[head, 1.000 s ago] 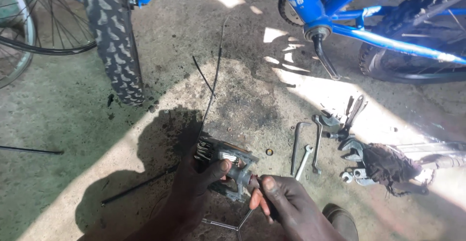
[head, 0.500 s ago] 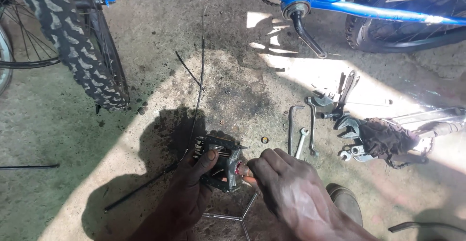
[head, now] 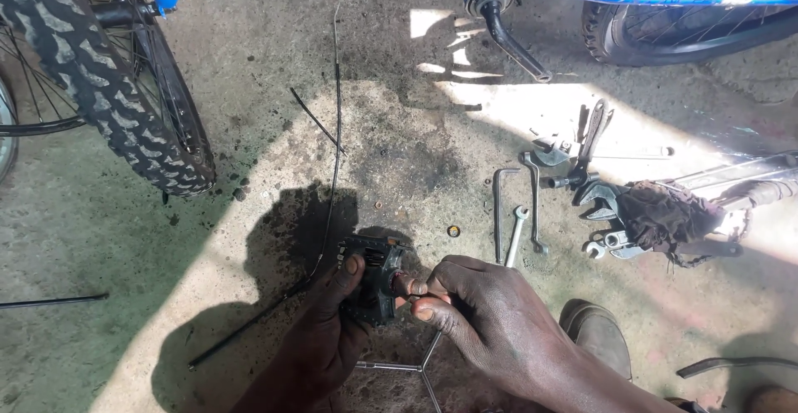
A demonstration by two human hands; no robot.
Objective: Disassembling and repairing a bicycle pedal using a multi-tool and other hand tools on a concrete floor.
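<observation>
My left hand [head: 326, 330] grips a black bicycle pedal [head: 371, 276] low in the middle of the view, held just above the concrete floor. My right hand [head: 474, 309] is beside it on the right, its fingertips pinched on the pedal's axle end [head: 402, 285]. Under my hands a three-armed metal wrench [head: 416, 369] lies on the floor. Whether my right fingers hold a small part is hidden.
A blue bicycle frame with its crank arm [head: 511, 43] stands at the top. A knobby tyre [head: 100, 81] is at upper left. Spanners [head: 515, 234], other tools and a dark rag [head: 661, 213] lie at right. A black cable [head: 335, 114] runs across the floor. A shoe [head: 598, 334] is at lower right.
The view has shifted down and left, so the bicycle sits higher in frame. My right hand has moved in from below onto the pedal's axle end. My left hand keeps its grip.
</observation>
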